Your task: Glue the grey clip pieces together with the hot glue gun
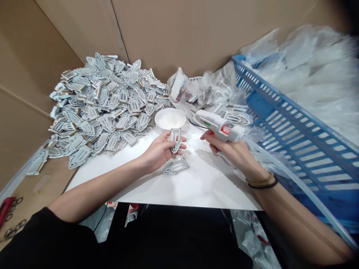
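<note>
Two hands work over the white bench: the left hand pinches a grey clip piece, the right hand grips a glue gun, seemingly mid-gluing, which next calls for steady nozzle aim onto the piece
</note>
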The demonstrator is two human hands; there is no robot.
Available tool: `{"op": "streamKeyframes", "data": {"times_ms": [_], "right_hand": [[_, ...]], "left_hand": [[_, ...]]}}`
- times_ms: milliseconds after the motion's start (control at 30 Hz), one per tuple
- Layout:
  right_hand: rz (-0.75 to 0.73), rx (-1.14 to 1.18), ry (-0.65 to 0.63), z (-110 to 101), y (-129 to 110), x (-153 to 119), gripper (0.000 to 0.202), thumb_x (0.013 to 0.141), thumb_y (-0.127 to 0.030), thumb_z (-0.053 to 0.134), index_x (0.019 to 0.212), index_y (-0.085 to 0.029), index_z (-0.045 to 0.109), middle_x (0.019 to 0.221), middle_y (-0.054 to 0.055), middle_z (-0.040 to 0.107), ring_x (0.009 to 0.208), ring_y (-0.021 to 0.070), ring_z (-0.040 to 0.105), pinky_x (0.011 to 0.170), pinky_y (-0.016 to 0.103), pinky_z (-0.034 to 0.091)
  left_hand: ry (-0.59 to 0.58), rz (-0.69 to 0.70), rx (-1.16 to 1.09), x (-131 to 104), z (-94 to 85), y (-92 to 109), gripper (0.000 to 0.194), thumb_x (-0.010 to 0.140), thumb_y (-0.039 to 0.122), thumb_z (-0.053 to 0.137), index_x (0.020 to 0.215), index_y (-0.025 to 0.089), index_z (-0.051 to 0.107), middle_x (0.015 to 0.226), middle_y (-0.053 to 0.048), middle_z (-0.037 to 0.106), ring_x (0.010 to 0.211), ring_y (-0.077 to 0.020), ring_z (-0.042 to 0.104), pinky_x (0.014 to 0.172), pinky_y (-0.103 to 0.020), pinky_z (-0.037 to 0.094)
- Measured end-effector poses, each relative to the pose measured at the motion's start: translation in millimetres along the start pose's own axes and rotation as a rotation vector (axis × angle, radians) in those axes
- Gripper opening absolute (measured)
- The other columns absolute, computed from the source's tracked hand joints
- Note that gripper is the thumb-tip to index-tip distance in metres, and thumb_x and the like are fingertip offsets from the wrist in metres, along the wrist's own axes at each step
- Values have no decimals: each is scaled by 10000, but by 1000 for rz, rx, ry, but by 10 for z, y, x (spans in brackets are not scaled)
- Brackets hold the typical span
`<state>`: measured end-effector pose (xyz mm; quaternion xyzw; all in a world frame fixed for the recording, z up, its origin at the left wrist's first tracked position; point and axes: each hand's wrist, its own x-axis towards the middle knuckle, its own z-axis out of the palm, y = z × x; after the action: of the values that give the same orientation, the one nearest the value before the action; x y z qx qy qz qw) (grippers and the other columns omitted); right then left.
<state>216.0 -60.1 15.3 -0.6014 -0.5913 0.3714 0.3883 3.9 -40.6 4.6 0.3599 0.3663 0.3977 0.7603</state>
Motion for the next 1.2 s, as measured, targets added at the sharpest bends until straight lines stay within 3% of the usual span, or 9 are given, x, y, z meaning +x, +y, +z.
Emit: {"op": "streamKeyframes", "data": {"times_ms": [133,233,400,500,600,733,967,1100,1200], "right_hand": [[7,-20,-4,-2,9,9,263,825,-453,608,697,-223,612,480,-23,468,490,138,425,512,300,308],[10,-23,0,-3,13,8,263,825,-455,606,703,-222,616,486,-21,468,492,142,422,514,305,302],[13,-5,2,1,28,6,259,821,-454,620,719,-216,623,477,-29,461,486,138,416,513,299,302],[6,9,1,5,35,8,246,815,-434,626,701,-216,611,477,-32,459,487,137,420,514,295,311],[-5,4,-5,6,28,9,238,816,-421,615,684,-224,600,473,-31,455,492,142,422,530,302,321],[6,-24,-10,1,22,14,221,814,-426,608,715,-228,603,481,-34,458,494,140,416,537,303,311],[-38,-47,-22,-9,67,38,218,832,-423,605,724,-233,612,469,-29,475,497,149,436,535,306,324],[-24,-31,-19,-8,60,32,233,832,-438,610,727,-231,617,468,-33,472,491,146,439,524,302,324],[-31,-48,-26,-13,48,25,214,841,-418,607,737,-231,620,473,-38,480,499,144,447,536,297,332]], "left_hand": [[-1,-13,-53,-8,7,-11,182,903,-32,524,1021,103,554,1121,-144,700,935,-194,724,875,-326,563],[-11,-17,-77,-12,9,-20,229,890,-48,545,1056,109,536,1174,-162,696,1010,-216,720,948,-369,545],[-22,-11,-28,-11,-9,-16,132,932,5,525,1007,114,524,1059,-128,710,804,-153,709,750,-292,576],[-25,-13,-18,-14,-20,-6,75,951,53,522,954,128,521,926,-65,675,664,-102,629,585,-222,514],[-8,-27,-34,-19,-14,4,83,963,72,496,913,136,512,862,-35,630,618,-86,582,534,-197,470],[7,-72,-35,-25,17,27,150,977,90,422,930,106,564,919,-87,664,656,-123,621,544,-235,507],[19,-119,-54,-30,79,42,308,892,-19,378,1068,54,620,1266,-202,659,989,-235,719,855,-344,595],[30,-122,-54,-19,86,20,249,938,14,418,1072,71,621,1318,-194,641,1064,-255,709,1008,-428,553],[30,-112,-48,-12,75,6,183,967,59,471,1049,78,633,1329,-187,638,1076,-248,705,1032,-433,544]]}}
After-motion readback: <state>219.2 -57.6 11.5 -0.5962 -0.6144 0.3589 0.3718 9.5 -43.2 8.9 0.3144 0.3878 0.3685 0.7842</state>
